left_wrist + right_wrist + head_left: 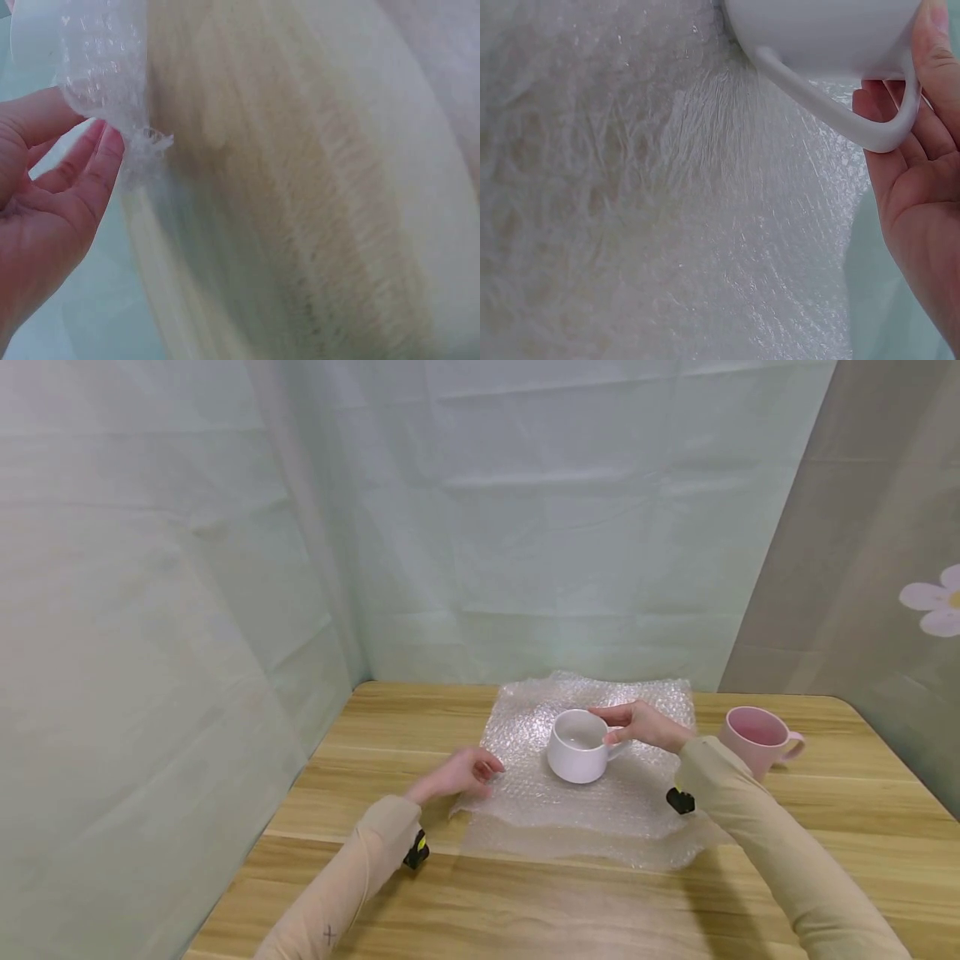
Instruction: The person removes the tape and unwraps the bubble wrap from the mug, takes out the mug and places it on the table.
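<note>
A white mug [576, 753] stands upright on a sheet of bubble wrap [525, 793] in the head view. My right hand [641, 725] holds it by the rim and handle side, coming from the right. In the right wrist view the thumb [934, 45] presses the mug's wall, while other fingers lie behind the handle [840, 112]. My left hand [467, 772] is at the wrap's left edge, its fingers loosely bent. Up close in the left wrist view, the fingertips [111, 142] touch the ragged edge of the bubble wrap [112, 82].
A pink mug [753, 739] with its handle to the right stands beyond the right sleeve, which partly covers it. Wood-grain tabletop [375, 735] surrounds the wrap. Pale cloth [525, 527] hangs behind the table and along its left side.
</note>
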`<state>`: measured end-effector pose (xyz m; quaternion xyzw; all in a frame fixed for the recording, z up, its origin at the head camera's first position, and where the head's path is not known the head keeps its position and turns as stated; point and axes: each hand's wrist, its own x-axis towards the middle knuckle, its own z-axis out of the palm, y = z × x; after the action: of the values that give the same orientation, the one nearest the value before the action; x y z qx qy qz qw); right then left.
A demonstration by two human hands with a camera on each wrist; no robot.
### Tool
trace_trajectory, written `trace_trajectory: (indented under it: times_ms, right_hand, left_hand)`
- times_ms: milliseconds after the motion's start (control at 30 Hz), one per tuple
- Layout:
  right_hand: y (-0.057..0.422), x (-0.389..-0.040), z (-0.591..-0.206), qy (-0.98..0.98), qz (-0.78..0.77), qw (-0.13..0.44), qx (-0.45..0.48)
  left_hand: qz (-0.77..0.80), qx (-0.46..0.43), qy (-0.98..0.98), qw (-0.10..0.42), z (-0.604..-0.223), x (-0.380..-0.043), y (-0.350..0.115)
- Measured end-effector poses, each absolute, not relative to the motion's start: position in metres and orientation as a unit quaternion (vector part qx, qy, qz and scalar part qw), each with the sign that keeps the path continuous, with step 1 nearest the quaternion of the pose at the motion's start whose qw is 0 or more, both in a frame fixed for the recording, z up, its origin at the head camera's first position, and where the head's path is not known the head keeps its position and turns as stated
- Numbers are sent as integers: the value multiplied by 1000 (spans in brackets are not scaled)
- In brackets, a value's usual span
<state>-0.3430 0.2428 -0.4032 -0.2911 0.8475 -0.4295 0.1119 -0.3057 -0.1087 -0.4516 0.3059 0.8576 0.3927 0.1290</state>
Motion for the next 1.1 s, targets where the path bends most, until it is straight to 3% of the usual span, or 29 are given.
trace_trajectory:
  times_ms: [500, 1100]
  right_hand:
    - [242, -338, -403, 828, -455, 126, -303]
    - [259, -332, -414, 842, -454, 78, -283]
  left_hand:
    - [352, 324, 869, 128, -450, -304, -105]
    - [360, 329, 863, 131, -451, -306, -104]
